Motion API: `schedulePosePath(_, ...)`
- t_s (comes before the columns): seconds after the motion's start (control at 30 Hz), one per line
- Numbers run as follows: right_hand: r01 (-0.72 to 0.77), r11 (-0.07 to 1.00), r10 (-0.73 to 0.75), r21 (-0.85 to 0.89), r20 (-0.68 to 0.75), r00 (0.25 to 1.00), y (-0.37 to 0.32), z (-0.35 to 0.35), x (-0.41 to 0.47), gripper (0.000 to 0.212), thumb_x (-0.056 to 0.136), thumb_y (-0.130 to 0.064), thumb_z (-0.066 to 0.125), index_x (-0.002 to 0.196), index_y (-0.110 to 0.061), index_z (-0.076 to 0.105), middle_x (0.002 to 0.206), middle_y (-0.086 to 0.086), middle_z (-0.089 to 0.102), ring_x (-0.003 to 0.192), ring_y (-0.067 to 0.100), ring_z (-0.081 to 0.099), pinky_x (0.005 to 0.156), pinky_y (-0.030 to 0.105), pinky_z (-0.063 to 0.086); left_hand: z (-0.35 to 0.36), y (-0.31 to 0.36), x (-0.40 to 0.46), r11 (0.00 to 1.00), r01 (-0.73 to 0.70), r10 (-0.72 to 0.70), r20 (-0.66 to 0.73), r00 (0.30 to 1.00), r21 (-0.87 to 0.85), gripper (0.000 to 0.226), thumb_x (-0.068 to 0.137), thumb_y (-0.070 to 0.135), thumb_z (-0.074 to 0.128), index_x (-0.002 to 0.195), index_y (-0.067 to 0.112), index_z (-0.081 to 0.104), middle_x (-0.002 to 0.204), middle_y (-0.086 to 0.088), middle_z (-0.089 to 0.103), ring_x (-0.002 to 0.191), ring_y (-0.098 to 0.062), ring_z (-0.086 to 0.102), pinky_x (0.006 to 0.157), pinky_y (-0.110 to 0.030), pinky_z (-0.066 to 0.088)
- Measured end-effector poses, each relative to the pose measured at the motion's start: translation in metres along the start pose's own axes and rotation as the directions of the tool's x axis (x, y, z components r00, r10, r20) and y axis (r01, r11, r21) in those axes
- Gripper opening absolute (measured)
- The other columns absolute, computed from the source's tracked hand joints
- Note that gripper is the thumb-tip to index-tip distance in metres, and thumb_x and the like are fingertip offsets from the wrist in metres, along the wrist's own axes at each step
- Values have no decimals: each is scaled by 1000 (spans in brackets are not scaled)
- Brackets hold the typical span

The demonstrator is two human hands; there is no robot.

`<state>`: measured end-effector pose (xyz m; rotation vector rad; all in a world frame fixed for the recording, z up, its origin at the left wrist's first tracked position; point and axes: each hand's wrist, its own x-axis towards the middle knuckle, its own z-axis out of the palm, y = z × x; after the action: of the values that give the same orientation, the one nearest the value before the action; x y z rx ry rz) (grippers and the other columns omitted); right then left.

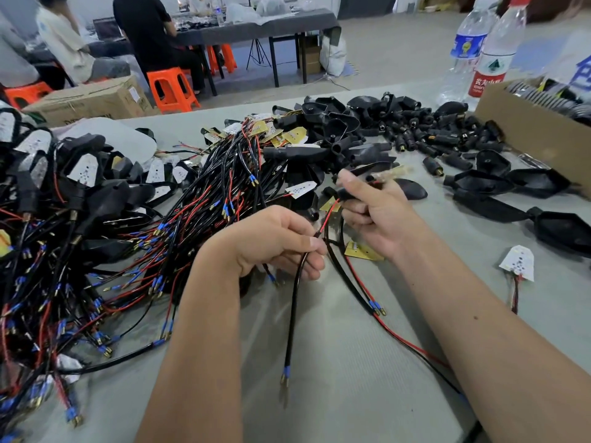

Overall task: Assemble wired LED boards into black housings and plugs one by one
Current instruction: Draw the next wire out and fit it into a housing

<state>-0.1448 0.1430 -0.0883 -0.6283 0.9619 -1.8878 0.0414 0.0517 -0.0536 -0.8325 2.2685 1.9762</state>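
Left hand (275,241), cable (295,302) hanging downward

A small assembly workshop: heaps of wires (105,251) and black housings (367,129) cover the table (351,362), with cartons (92,100), orange stools (172,87) and seated workers (150,36) behind.

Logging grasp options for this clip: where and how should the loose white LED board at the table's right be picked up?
Pinch the white LED board across its two long edges, coming from above. It lies flat and apart from other parts, and its short wires trail toward the near edge, so the sides look free. Avoid lifting by the wires.
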Motion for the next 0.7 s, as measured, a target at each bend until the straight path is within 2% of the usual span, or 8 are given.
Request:
schedulePosePath(0.1,-43,997,48,-58,102,994,-1,4,-4,24,90,-11,75,87,-12,51,68,-4,55,47,4,33,40,15,26,6,0,4,999,-30,25,-130,991,-38,17,100,13,66,110,0,69,96,-21,77,78,-29,77,67,-30,63)
schedulePosePath(0.23,-109,993,113,-34,114,987,-1,9,-7,26,90,-20,73,84,-15,49,75,3,48,50,7,36,40,15,26,12,4,16,991,-105,78,-285,955,-81,17,101,17,65,101,1,71,86,-16,76,73,-26,76,68,-32,65)
schedulePosePath(0.4,-67,998,66,-17,-14,998,-1,7,-4,36,90,-29,78,91,-19,44,78,5,48,47,9,35,38,18,27,8,1,14,995,-43,21,-236,972,-91,22,104,11,58,96,-3,73,78,-16,74,73,-28,77,67,-30,65)
schedulePosePath(0.53,-11,992,13,-129,18,1000,1,7,-3,40,86,-32,77,98,-21,41,71,-4,48,51,9,31,39,18,28,6,-2,12,994,-29,7,-199,980,-109,23,105,10,56,94,-3,72,75,-14,74,73,-30,77,63,-29,63)
schedulePosePath(0.6,-28,993,33,-117,40,999,1,9,-2,43,89,-43,74,103,-20,40,70,-5,48,52,9,30,39,18,27,6,-3,11,993,-24,5,-171,985,-113,25,106,10,54,94,-4,71,75,-15,74,74,-31,78,62,-29,62)
schedulePosePath(0.7,-123,991,124,-47,19,992,-1,10,-1,51,95,-64,56,113,-19,39,72,1,47,50,11,30,38,20,22,5,-5,9,994,-11,-2,-125,992,-106,27,107,10,52,96,-5,71,78,-16,75,77,-32,78,63,-28,62)
